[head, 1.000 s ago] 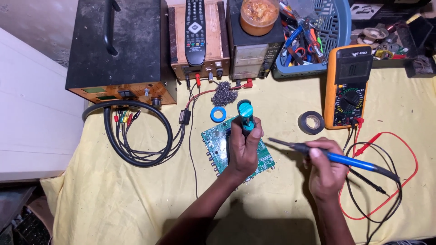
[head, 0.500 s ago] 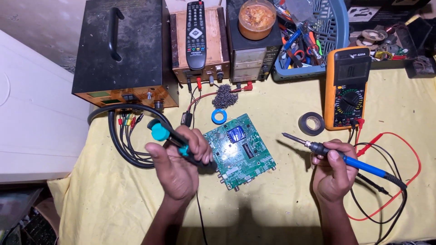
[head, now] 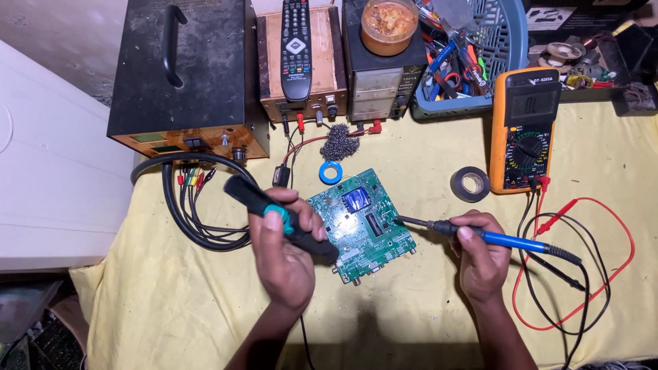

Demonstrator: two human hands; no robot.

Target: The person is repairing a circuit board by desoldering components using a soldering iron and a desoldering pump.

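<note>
Yellow cloth covers the surface (head: 171, 301), and every item noted below rests on it or at its far edge.

Largest item: a black metal case with a carry handle (head: 179, 68), far left, with a coil of black cable (head: 199, 205) lying in front of it. An orange multimeter (head: 524, 130) stands to the right; its red and black leads (head: 589, 274) loop loosely near the right forearm.

The green circuit board (head: 362, 226) lies flat at centre, between the two hands, turned at an angle to the surface edge.

Left hand (head: 284, 250): closed around a black tool with a teal collar (head: 274, 216), held slantwise just left of the board, its lower end at the board's near-left edge. Whether that end touches the board cannot be told.

Right hand (head: 480, 257): closed in a pen-type grip on the blue-handled soldering iron (head: 480, 235); its tip sits at the board's right edge, apparently on or just above it.

Smaller items: a wire-wool tip cleaner (head: 340, 142) and a small blue tape roll (head: 330, 172) beyond the board; a black tape roll (head: 470, 183) to its right.

Assessment: the board is unclamped, so good practice is to steady it, rest the right wrist on the cloth, and keep the iron's cord clear of the meter leads. Only the tip should meet the joint, briefly.
</note>
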